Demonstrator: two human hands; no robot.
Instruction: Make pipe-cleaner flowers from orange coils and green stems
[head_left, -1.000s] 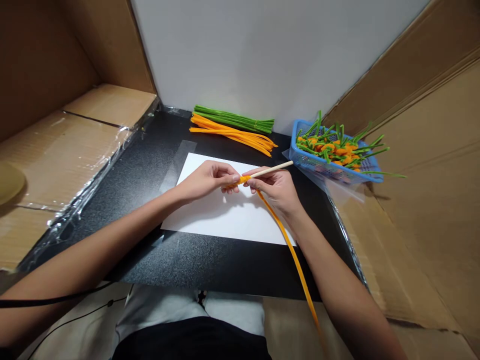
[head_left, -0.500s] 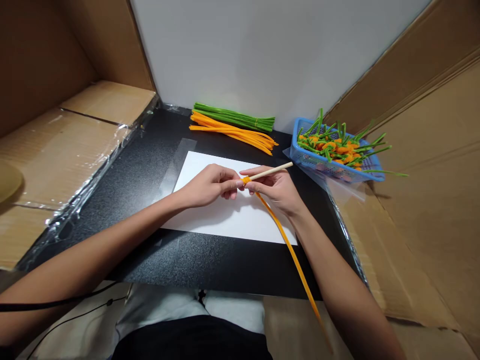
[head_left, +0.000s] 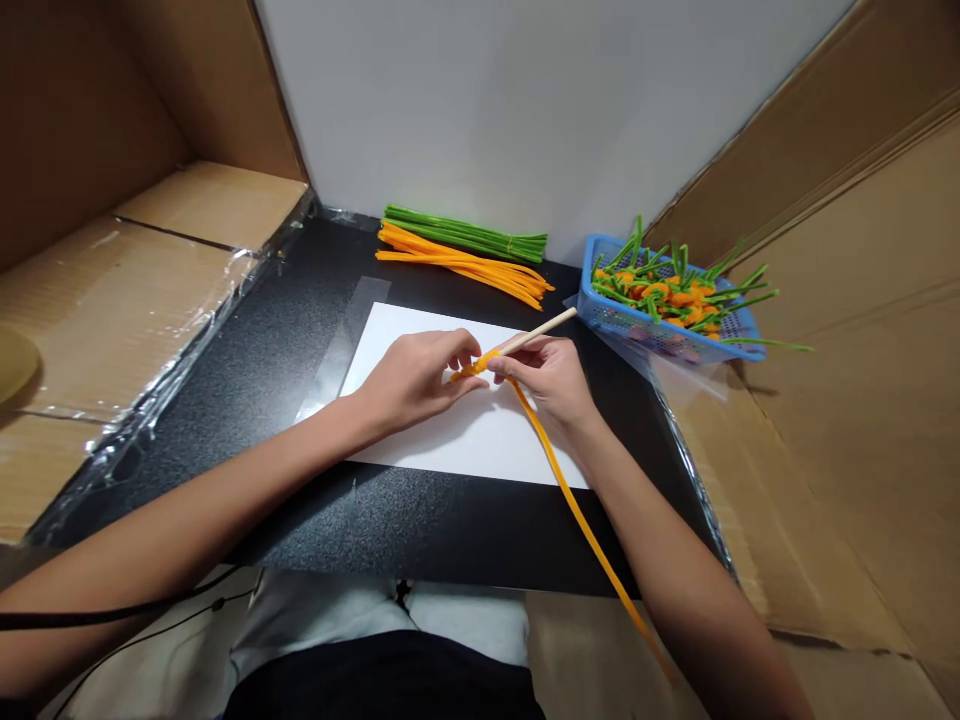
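A pale wooden stick (head_left: 544,328) slants up to the right above a white sheet of paper (head_left: 450,445). An orange pipe cleaner (head_left: 559,470) is coiled around its lower left part, and the long free end hangs past the table's front edge. My right hand (head_left: 551,375) pinches the stick and pipe cleaner at the right end of the coil. Around the coil's left part, my left hand (head_left: 420,375) has its thumb and forefinger spread apart; its other fingers are mostly hidden.
Bundles of green pipe cleaners (head_left: 465,232) and orange pipe cleaners (head_left: 480,268) lie at the back of the black table (head_left: 315,520). A blue basket (head_left: 622,312) at the right holds orange-and-green twisted pieces. Cardboard walls (head_left: 862,250) stand at both sides.
My left thumb and forefinger have parted from their pinch, showing more of the orange coil. The stick's upper end has shifted slightly left and up.
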